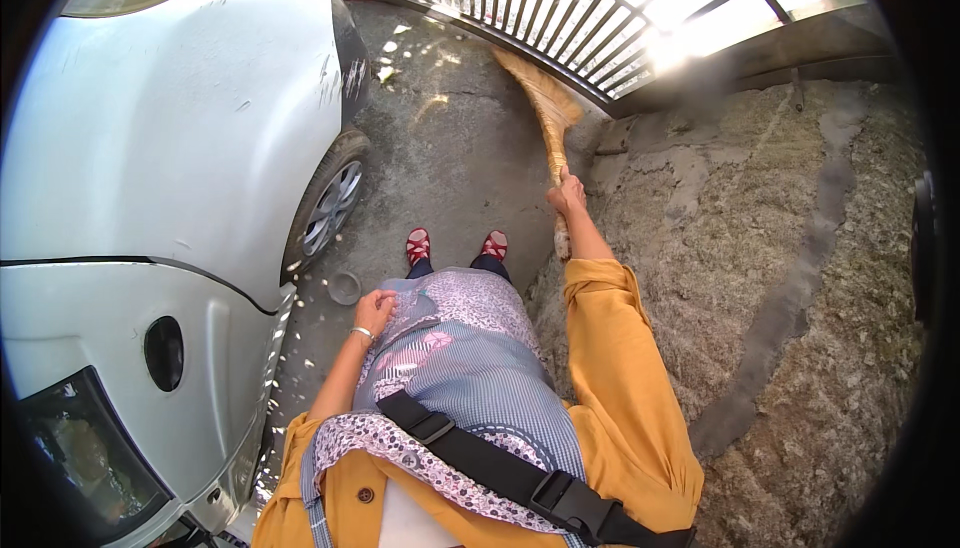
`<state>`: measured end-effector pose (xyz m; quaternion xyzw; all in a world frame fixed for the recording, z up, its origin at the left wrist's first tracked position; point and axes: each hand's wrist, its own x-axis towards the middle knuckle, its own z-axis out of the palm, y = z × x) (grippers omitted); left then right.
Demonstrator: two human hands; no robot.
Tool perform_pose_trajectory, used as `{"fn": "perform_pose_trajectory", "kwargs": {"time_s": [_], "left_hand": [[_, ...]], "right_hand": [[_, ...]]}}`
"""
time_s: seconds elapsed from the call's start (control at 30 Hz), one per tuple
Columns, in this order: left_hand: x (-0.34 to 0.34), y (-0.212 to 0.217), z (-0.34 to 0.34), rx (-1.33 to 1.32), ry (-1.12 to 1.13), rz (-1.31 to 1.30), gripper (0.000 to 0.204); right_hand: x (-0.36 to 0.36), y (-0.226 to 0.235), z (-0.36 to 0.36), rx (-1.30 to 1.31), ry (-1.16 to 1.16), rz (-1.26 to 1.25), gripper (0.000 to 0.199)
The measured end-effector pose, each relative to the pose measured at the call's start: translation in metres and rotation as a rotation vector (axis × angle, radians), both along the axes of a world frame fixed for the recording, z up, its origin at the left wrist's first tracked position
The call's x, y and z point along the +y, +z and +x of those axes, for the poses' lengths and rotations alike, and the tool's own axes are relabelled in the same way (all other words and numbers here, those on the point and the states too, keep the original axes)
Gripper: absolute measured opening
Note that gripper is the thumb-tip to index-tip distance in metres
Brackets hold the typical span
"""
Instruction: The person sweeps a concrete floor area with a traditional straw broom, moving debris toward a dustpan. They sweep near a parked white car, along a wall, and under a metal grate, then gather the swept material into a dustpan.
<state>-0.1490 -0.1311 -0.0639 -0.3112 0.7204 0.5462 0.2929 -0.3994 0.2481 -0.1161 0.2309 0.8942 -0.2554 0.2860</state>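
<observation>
Right hand had a firm grip on the broom, bristles beside the barred gate; left hand looked empty, half-open. Sweeping too close could've snagged bristles in the bars, imo.

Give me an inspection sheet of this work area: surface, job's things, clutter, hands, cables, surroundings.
Surface: grey concrete floor, with pale patches that could be scraps or sunlight.
Job's things: straw-coloured broom, its spread head near the metal railing.
Clutter: round grey bowl on the floor, between the car and the person.
Hands: right hand closed around the broom's handle; left hand loosely curled by the patterned apron, nothing visible in it.
Cables: nothing seen.
Surroundings: pale car on the left, scuffed at its corner; railing ahead; rough stony bank on the right.
</observation>
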Motion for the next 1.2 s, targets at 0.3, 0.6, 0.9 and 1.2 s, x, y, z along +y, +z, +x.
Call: {"fn": "perform_pose_trajectory", "kwargs": {"time_s": [0.3, 0.6, 0.9, 1.2], "left_hand": [[-0.012, -0.013, 0.018, 0.068, -0.173, -0.071, 0.021], [-0.036, -0.014, 0.0, 0.056, -0.185, -0.009, 0.022], [-0.064, -0.009, 0.001, 0.042, -0.205, 0.009, 0.02], [-0.087, -0.016, 0.002, 0.006, -0.178, 0.02, 0.021]], "right_hand": [[-0.059, 0.008, 0.092, -0.002, -0.248, -0.078, 0.08], [-0.107, -0.019, 0.071, 0.022, -0.62, -0.062, 0.073], [-0.109, 0.025, 0.001, -0.051, -0.303, -0.206, 0.07], [-0.145, 0.032, 0.083, 0.051, -0.301, -0.141, 0.07]]}}
